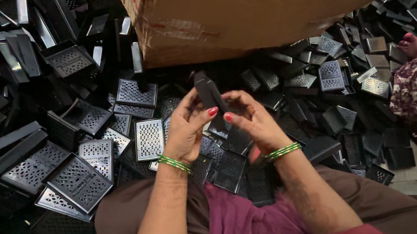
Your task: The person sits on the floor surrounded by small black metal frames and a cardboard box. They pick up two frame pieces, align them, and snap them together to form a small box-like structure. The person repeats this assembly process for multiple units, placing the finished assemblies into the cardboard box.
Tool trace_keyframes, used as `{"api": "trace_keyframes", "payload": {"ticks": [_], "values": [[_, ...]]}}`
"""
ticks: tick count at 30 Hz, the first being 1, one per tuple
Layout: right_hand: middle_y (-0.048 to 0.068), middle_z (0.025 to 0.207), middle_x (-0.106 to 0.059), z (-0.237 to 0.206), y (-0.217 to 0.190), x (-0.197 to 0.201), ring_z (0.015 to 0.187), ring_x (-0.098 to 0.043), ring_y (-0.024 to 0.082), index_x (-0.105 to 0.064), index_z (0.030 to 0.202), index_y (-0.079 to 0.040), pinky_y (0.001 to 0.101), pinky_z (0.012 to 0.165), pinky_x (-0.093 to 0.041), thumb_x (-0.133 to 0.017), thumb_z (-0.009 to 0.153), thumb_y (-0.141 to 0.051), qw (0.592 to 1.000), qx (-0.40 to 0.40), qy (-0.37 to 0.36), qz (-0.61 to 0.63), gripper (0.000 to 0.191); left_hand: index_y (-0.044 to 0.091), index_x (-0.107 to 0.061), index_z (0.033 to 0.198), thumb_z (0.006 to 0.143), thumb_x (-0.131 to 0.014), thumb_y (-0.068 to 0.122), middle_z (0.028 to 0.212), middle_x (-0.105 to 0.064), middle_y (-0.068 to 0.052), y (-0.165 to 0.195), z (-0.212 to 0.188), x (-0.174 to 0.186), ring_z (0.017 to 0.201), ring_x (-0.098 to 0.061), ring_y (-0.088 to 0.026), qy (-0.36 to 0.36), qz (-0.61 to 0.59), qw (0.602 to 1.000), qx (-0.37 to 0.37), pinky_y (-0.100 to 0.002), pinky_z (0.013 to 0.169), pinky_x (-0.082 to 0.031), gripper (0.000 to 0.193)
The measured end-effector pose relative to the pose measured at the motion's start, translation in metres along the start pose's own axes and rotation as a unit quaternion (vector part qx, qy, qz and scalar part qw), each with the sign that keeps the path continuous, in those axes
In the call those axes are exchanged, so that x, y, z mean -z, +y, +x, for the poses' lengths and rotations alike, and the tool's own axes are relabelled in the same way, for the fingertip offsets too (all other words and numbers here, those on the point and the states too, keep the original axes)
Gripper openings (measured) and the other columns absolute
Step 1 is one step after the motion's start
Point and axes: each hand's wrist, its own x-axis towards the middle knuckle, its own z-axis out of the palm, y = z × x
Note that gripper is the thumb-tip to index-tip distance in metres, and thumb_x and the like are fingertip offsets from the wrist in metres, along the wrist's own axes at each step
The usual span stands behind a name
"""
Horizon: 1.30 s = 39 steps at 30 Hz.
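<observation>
Heaped black perforated trays (79, 182) and a tipped carton (237, 16) surround you; your left hand (188, 129) and right hand (254, 120) both pinch one black part (209, 95) upright above your lap, apparently for inspection.

Black part (210, 97) lower end hidden by hands, cardboard box (215, 20) cut off at top edge
</observation>
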Motion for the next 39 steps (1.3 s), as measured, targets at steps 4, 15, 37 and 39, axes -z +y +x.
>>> {"api": "trace_keyframes", "payload": {"ticks": [4,15,37,39], "values": [[0.003,0.123,-0.062,0.003,0.012,0.003,0.119,-0.059,0.014,-0.058,0.128,-0.006,0.0316,0.103,-0.048,-0.076,0.092,-0.011,0.999,-0.004,-0.007,0.048,0.040,-0.006,-0.041,0.153,0.081,-0.080,-0.006,0.141,-0.059,-0.015,0.007,-0.003,-0.007,0.129,-0.060,-0.023,-0.012,0.024,1.000,-0.016,-0.036,0.109,-0.050,0.082],[0.002,0.125,-0.059,-0.006,0.001,0.033,0.120,-0.059,0.015,-0.052,0.135,-0.003,0.0322,0.105,-0.049,-0.088,0.078,-0.010,0.994,-0.034,-0.044,0.096,0.068,-0.003,-0.039,0.152,0.079,-0.077,-0.008,0.140,-0.057,-0.012,0.019,-0.005,-0.006,0.127,-0.059,-0.021,-0.040,0.073,0.996,-0.017,-0.038,0.106,-0.054,0.083],[0.006,0.136,-0.061,-0.004,-0.008,-0.003,0.128,-0.058,0.018,-0.053,0.148,0.000,0.0347,0.112,-0.047,-0.093,0.070,-0.008,0.996,0.012,0.019,0.081,0.088,0.000,-0.038,0.157,0.080,-0.078,-0.010,0.144,-0.057,-0.013,0.012,-0.009,-0.013,0.130,-0.058,-0.024,-0.052,0.078,0.996,-0.013,-0.039,0.107,-0.054,0.088],[0.007,0.135,-0.062,-0.004,-0.009,0.000,0.127,-0.059,0.018,-0.053,0.148,0.000,0.0349,0.111,-0.048,-0.093,0.069,-0.008,0.996,0.004,0.013,0.085,0.089,0.000,-0.037,0.157,0.080,-0.078,-0.011,0.142,-0.057,-0.013,0.012,-0.009,-0.012,0.128,-0.059,-0.026,-0.054,0.071,0.996,-0.003,-0.039,0.107,-0.054,0.088]]}}
